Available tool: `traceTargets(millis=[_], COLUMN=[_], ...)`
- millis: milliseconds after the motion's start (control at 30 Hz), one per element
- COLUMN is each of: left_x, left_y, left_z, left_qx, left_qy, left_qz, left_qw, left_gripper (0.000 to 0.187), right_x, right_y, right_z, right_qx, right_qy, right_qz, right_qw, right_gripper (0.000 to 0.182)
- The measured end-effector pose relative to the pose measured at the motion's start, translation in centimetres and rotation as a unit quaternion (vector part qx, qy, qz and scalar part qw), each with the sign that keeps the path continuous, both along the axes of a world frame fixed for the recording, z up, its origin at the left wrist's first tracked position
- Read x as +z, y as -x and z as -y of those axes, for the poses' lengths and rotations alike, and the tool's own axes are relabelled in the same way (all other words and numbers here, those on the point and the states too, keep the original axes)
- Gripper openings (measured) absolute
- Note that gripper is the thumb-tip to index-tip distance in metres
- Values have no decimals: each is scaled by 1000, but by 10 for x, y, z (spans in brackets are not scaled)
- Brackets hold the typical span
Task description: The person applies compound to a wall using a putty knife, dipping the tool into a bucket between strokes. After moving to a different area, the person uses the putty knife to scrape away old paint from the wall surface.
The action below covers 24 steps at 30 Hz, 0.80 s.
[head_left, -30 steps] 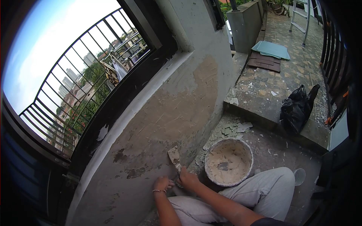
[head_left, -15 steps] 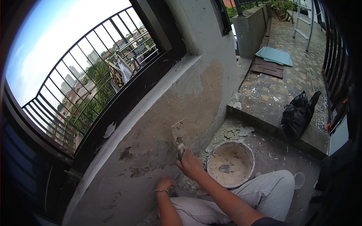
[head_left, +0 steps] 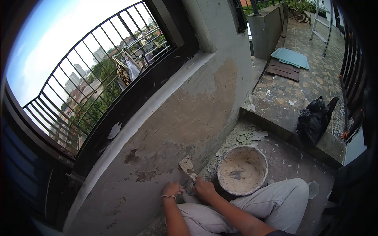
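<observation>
My right hand (head_left: 204, 188) is closed round the handle of a putty knife (head_left: 187, 166), whose blade, smeared with plaster, is at the lower part of the wall. Patches of brown plaster cover the grey wall (head_left: 185, 118), with dark chipped spots lower left. My left hand (head_left: 172, 189), with a bracelet at the wrist, is by the foot of the wall; its fingers are curled, and what they may hold is hidden. Right of my right hand stands a round bucket (head_left: 264, 173) with beige plaster and a small greyish patch inside.
Paint flakes (head_left: 246, 137) lie behind the bucket. A black plastic bag (head_left: 313, 120) sits on the raised step's edge. Further back are blue-green sheets (head_left: 291, 58) on brown boards and a ladder (head_left: 323, 23). A clear cup (head_left: 313, 189) is beside my knee.
My right hand has moved down and slightly right with the putty knife, whose blade is now lower on the wall. The camera view has shifted slightly. My left hand has hardly moved.
</observation>
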<state>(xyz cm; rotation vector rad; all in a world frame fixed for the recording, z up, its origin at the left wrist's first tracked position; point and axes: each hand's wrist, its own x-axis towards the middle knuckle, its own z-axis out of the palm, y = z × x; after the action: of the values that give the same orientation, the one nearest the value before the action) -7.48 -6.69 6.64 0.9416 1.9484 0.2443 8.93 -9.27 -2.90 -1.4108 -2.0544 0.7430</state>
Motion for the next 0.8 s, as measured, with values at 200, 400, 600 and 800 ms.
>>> traceTargets(millis=[200,400,600,800], left_x=[-18,-27,-54,-113], left_y=[10,13,28,52], left_z=[-3,-3,-8,-21], left_qx=[-21,-59,-97,-256], left_qy=[20,-17,-15,-32], left_qz=[-15,-10,-18,-187], left_qw=[999,998,995,948], left_gripper=[49,42,29,34], right_x=[15,122,162,110], right_y=[-17,-13,-3,7], right_z=[11,-28,-51,-38], right_qx=[-49,-81,-64,-81], right_qy=[29,-39,-115,-44], right_qz=[-16,-21,-22,41], right_qw=[998,996,991,995], right_gripper=[52,51,51,40])
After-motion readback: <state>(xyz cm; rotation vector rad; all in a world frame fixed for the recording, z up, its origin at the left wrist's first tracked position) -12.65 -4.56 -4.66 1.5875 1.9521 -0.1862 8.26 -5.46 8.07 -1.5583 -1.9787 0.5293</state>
